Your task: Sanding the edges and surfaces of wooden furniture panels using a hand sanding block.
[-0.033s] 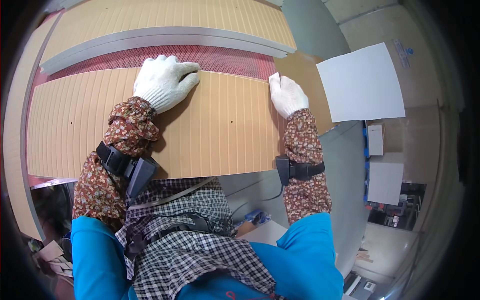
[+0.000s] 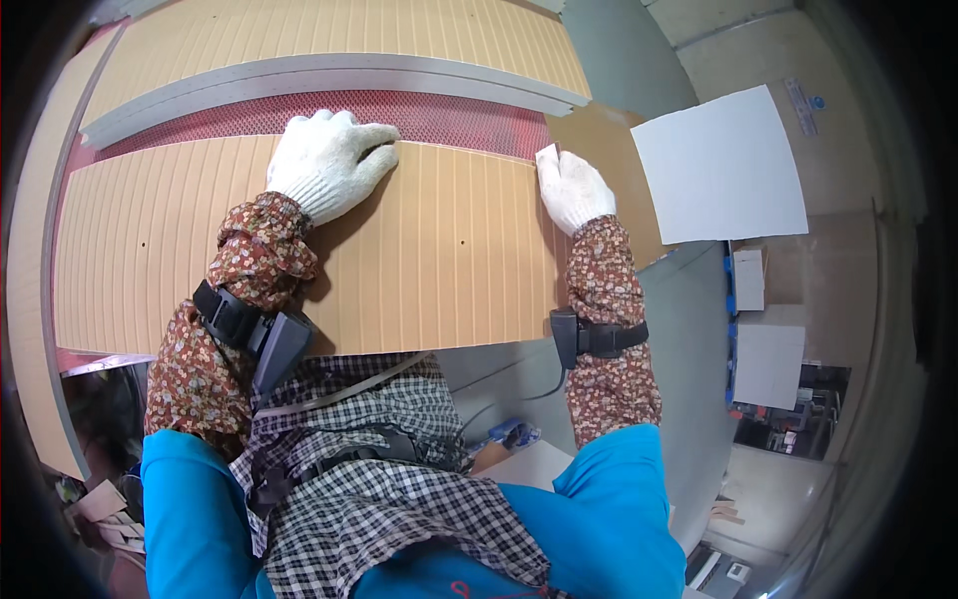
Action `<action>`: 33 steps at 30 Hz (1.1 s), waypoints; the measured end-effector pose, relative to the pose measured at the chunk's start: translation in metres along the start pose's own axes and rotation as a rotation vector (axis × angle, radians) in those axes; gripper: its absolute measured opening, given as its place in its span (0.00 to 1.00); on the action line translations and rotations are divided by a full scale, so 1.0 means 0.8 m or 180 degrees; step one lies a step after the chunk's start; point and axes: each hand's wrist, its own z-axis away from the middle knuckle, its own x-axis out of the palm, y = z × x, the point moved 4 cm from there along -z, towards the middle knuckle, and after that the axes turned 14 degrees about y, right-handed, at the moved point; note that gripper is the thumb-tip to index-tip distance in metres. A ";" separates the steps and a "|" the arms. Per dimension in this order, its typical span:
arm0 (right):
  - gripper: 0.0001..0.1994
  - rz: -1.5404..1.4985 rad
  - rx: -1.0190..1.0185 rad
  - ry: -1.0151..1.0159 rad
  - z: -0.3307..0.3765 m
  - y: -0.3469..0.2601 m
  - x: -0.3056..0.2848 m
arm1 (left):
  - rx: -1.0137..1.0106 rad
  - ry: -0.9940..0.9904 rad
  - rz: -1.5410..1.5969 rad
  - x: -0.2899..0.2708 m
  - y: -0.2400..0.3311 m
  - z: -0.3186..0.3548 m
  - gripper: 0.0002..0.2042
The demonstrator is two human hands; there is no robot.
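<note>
"Watching those two gloved hands, where are you seeing trouble?"

"Mostly at the far right corner of the ribbed tan board [image 2: 429, 270]. It is lying across the near part of the red mesh surface [image 2: 449, 118], and the right hand [image 2: 576, 190] is curling around a small white piece [image 2: 548, 153] right at that corner. If the piece is carrying a hard edge — I cannot tell what it is — a slip could be scuffing the board."

"And the left hand [image 2: 324, 165], what is it doing?"

"It is resting over the far edge, left of the middle, thumb and forefinger leaving a narrow gap. I cannot tell whether it is gripping or only steadying. If it is bearing too lightly, a pull from the right could be twisting the board; too hard, and the ribs could be denting."

"Is anything else worrying you?"

"The black device [image 2: 282, 349] strapped on the left sleeve [image 2: 195, 374] is overlapping the near edge in this view, so a sweep of the arm could be snagging there. Also, the far board [image 2: 339, 30] is lying just beyond the mesh strip — a shove away from the near side could be knocking the two edges together."
</note>
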 end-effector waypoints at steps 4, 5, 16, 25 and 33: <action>0.34 -0.0051 0.0037 -0.0104 0.031 -0.002 -0.006 | 0.0003 0.0001 0.0134 0.006 -0.005 0.002 0.19; 0.34 -0.0103 0.0154 -0.0159 0.051 0.001 -0.015 | 0.0019 0.0019 0.0162 0.007 -0.003 -0.001 0.19; 0.12 0.0101 -0.0431 0.0090 0.281 0.046 -0.045 | 0.0037 0.0027 0.0087 0.005 -0.007 0.000 0.19; 0.15 -0.0076 -0.0175 -0.0062 0.205 0.026 -0.041 | -0.0068 -0.0061 -0.0013 0.000 -0.002 0.002 0.19; 0.32 -0.0301 0.0034 -0.0048 0.048 0.004 -0.016 | -0.0079 -0.0119 0.0029 0.002 0.004 -0.002 0.19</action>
